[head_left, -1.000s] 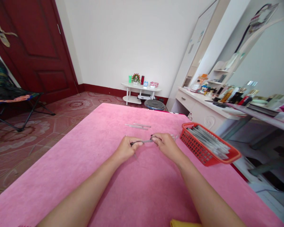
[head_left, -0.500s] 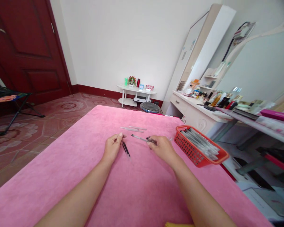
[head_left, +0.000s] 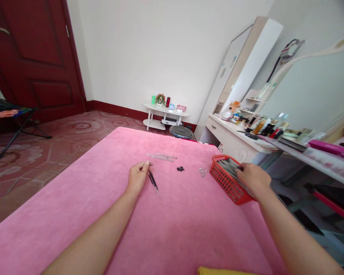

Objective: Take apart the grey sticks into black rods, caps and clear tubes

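My left hand point(head_left: 137, 177) rests on the pink cloth point(head_left: 166, 225), fingers curled, with two thin black refills point(head_left: 153, 180) lying right beside its fingertips. My right hand point(head_left: 253, 178) is inside the red basket point(head_left: 224, 182) of grey pens, its fingers curled down among them; what they hold is hidden. Between the hands lie a small black cap piece point(head_left: 180, 169) and a small clear piece point(head_left: 202, 172). Two clear tubes point(head_left: 161, 156) lie farther back on the cloth.
A white dressing table point(head_left: 235, 137) crowded with bottles stands to the right, with a mirror above. A small white side table point(head_left: 164, 112) is by the far wall. A folding chair point(head_left: 8, 118) and a dark red door point(head_left: 37, 57) are at left.
My right hand left the middle of the cloth and moved right into the red basket. The left hand, which earlier gripped a pen with the right, now rests beside the black refills.
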Demonstrator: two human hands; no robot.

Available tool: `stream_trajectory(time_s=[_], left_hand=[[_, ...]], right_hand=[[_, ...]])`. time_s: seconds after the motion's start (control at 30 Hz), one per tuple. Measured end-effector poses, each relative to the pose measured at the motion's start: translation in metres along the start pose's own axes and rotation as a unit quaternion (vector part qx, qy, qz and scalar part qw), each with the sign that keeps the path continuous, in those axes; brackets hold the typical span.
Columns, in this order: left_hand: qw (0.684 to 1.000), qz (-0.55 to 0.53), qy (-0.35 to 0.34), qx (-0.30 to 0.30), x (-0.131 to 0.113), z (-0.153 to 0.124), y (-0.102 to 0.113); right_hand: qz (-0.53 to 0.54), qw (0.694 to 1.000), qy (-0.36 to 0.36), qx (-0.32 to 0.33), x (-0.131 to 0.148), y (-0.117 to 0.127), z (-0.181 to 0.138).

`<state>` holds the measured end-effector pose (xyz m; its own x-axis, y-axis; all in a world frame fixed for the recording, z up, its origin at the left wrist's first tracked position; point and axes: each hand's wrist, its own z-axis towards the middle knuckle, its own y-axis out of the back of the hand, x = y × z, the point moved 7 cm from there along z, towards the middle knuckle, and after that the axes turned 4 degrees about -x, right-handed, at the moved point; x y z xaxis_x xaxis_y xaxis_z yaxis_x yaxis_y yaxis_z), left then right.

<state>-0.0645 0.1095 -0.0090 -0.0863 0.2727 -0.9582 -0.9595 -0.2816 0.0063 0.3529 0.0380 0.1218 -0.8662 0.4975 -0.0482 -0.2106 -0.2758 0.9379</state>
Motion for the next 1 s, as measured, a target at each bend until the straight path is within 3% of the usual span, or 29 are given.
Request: stream_trajectory(time_s=[0.07, 0.17, 0.23, 0.33, 0.43, 0.53, 0.73, 1.0], left_hand=[[1.000, -0.018, 0.008, -0.008, 0.001, 0.000, 0.001], [0.999, -0.033, 0.016, -0.017, 0.002, 0.000, 0.002], [0.999, -0.036, 0.019, -0.019, 0.002, 0.000, 0.002], [0.999, -0.038, 0.022, -0.019, 0.004, 0.001, 0.002], [0.999, -0.041, 0.018, -0.020, 0.005, 0.001, 0.002], [0.999, -0.044, 0.019, -0.017, 0.006, 0.001, 0.001], [0.999, -0.026, 0.017, -0.014, 0.005, 0.002, 0.001], [1.000, -0.004, 0.000, -0.005, 0.003, 0.001, 0.000]], right_hand=[[0.001, 0.999, 0.028, -0.040, 0.008, 0.001, -0.003], [0.079, 0.981, 0.136, -0.117, 0.048, 0.005, -0.014], [0.157, 0.960, 0.206, -0.103, 0.086, -0.001, -0.027], [0.229, 0.935, 0.268, -0.034, 0.145, -0.020, -0.049], [0.252, 0.908, 0.333, -0.014, 0.200, -0.031, -0.070], [0.238, 0.902, 0.359, -0.020, 0.238, -0.039, -0.077], [0.162, 0.936, 0.311, -0.006, 0.267, -0.061, -0.064], [0.146, 0.946, 0.290, 0.001, 0.264, -0.061, -0.063]])
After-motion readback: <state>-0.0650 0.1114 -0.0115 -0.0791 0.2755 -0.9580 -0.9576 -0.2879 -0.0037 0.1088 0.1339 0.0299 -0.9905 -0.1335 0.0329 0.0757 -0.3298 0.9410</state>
